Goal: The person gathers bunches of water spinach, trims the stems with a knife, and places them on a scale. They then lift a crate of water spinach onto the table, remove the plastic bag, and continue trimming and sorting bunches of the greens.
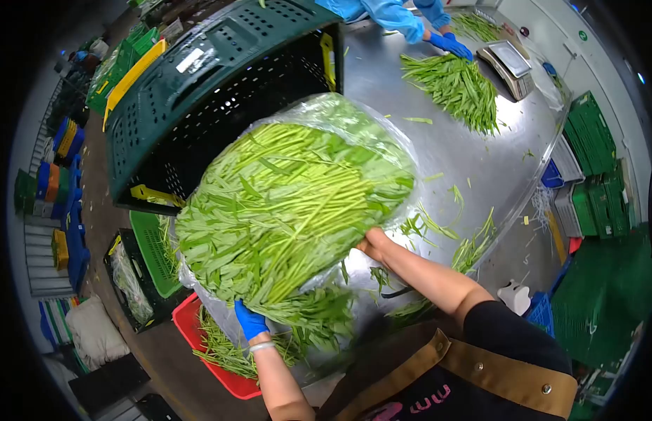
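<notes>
A large clear plastic bag (340,112) packed with leafy green stems, which look like water spinach (291,189), spans the space between my hands. My left hand (251,321), in a blue glove, grips its near left edge. On the near right side, my right hand (371,244) holds the bag from beneath, its fingers partly hidden by it. Behind the bag, a dark green perforated crate (200,77) lies on its side with its opening toward the greens. The bag's far edge overlaps that opening.
Loose stems lie on the metal table (382,84). Across it, a co-worker's blue-gloved hand (452,46) touches a pile of greens (456,88) beside a scale (508,63). At lower left stand a red basket (235,382) with greens and a green basket (149,245).
</notes>
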Tool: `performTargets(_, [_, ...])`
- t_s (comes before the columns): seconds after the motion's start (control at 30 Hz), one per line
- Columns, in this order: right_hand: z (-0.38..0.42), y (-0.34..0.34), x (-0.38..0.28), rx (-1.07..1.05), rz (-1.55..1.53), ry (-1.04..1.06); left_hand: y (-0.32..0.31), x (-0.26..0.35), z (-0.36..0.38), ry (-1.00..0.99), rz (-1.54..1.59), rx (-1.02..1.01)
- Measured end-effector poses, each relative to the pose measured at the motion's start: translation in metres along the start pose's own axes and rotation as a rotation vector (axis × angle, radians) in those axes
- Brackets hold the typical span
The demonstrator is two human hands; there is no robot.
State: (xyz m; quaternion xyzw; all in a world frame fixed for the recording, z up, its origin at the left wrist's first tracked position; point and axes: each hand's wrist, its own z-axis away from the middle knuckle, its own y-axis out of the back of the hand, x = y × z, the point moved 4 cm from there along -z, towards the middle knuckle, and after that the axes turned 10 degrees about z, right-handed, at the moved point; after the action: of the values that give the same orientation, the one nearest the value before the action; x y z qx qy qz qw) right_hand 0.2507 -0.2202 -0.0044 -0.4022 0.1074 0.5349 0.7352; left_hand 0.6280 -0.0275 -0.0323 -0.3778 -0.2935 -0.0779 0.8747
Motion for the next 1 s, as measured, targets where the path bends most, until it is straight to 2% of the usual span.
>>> performTargets(0.07, [-0.011,-0.009,-0.004,0.004,0.043,-0.009,-0.015,0.008,-0.012,0.102,0.079,-0.029])
performTargets(0.17, [-0.01,-0.005,-0.007,-0.124,0.198,-0.028,-0.009,0.021,0.004,0.095,0.041,0.074])
performTargets(0.23, [0.002,0.017,-0.016,-0.174,0.423,-0.093,-0.002,0.033,0.034,0.041,0.036,0.138])
performTargets(0.27, [0.041,0.005,-0.044,-0.027,0.615,-0.118,0.0,0.04,0.053,0.01,0.033,0.183])
performTargets(0.33, [0.036,0.052,-0.025,-0.193,0.995,-0.04,-0.014,0.058,0.107,-0.1,0.028,0.261])
performTargets(0.37, [0.061,0.048,-0.039,-0.277,1.573,0.119,-0.021,0.067,0.138,-0.176,0.02,0.281])
performTargets(0.4, [0.094,0.038,-0.044,-0.335,1.783,0.249,-0.03,0.076,0.171,-0.254,0.012,0.303])
performTargets(0.47, [0.136,0.027,-0.027,-0.816,2.039,0.309,-0.077,0.088,0.225,-0.404,-0.147,0.252])
performTargets(0.53, [0.2,-0.043,-0.051,-0.912,2.232,0.328,-0.132,0.087,0.266,-0.501,-0.236,0.187])
performTargets(0.6, [0.229,-0.105,-0.074,-0.726,1.71,0.599,-0.17,0.08,0.289,-0.512,-0.199,0.034])
performTargets(0.67, [0.246,-0.159,-0.099,-0.807,1.22,0.785,-0.196,0.07,0.301,-0.503,-0.188,-0.102])
performTargets(0.77, [0.235,-0.182,-0.06,-1.256,1.184,0.642,-0.22,0.045,0.308,-0.367,0.058,-0.23])
performTargets(0.8, [0.225,-0.169,-0.035,-1.417,1.31,0.163,-0.221,0.039,0.307,-0.341,0.137,-0.267])
performTargets(0.87, [0.219,-0.127,-0.006,-1.511,1.376,-0.188,-0.203,0.03,0.3,-0.299,0.155,-0.206])
performTargets(0.93, [0.229,-0.079,0.006,-1.31,1.031,-0.365,-0.183,0.018,0.297,-0.281,0.157,-0.084])
performTargets(1.0, [0.266,-0.078,0.016,-1.417,0.931,-0.232,-0.171,0.007,0.297,-0.257,0.146,-0.014])
